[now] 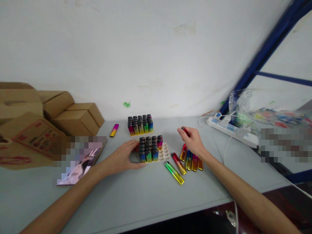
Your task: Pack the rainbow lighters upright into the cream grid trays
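My left hand (125,156) is curled round the left end of a white tray (166,149) with round-cornered slots. Its thumb lies along the front and its fingers go behind, partly hidden. Rows of black-topped, shiny coloured lighters (148,152) stand upright in the tray's left part; slots at the right are bare. To the right, above the table, my right hand (191,139) is closed on a lighter (185,131), whose dark and red end shows. Below that hand lie several loose lighters (191,161), a red-and-gold lighter (179,163) and a green-and-yellow lighter (174,173).
A second block of upright lighters (140,125) stands behind, near the wall. One pink-and-yellow lighter (114,130) lies left of it. Cardboard boxes (75,120) and a picture-covered flat item (83,165) occupy the left. A white power strip (231,131) with cables lies at right.
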Demonstrator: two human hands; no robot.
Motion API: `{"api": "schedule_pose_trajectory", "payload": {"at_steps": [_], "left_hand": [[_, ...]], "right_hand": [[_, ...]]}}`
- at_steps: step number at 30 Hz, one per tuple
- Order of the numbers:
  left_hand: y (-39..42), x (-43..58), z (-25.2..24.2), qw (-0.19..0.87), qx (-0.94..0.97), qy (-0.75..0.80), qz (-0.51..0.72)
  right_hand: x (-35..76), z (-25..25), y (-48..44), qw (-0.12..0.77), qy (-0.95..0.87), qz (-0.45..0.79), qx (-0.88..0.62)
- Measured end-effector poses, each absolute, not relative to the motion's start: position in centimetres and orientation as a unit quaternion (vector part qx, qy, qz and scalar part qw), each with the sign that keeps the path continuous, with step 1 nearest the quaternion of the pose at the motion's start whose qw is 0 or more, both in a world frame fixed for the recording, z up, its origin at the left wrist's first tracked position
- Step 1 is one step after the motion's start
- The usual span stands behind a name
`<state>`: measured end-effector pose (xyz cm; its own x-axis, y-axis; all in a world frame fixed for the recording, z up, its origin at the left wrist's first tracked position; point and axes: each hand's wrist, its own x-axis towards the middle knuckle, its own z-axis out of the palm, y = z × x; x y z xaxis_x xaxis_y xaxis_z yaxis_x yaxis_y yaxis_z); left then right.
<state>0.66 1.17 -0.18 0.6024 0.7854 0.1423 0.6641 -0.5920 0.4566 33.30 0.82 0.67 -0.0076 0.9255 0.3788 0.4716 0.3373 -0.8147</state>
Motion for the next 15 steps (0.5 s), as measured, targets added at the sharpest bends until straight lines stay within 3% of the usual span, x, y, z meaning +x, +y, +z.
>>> {"api": "schedule_pose_trajectory", "payload": {"at_steps": [15], "left_hand": [[1.16, 0.61, -0.28, 0.180, 0.876, 0.416, 0.168]], "right_hand": [[32.97, 0.87, 0.79, 0.451, -0.691, 0.210, -0.525]]}}
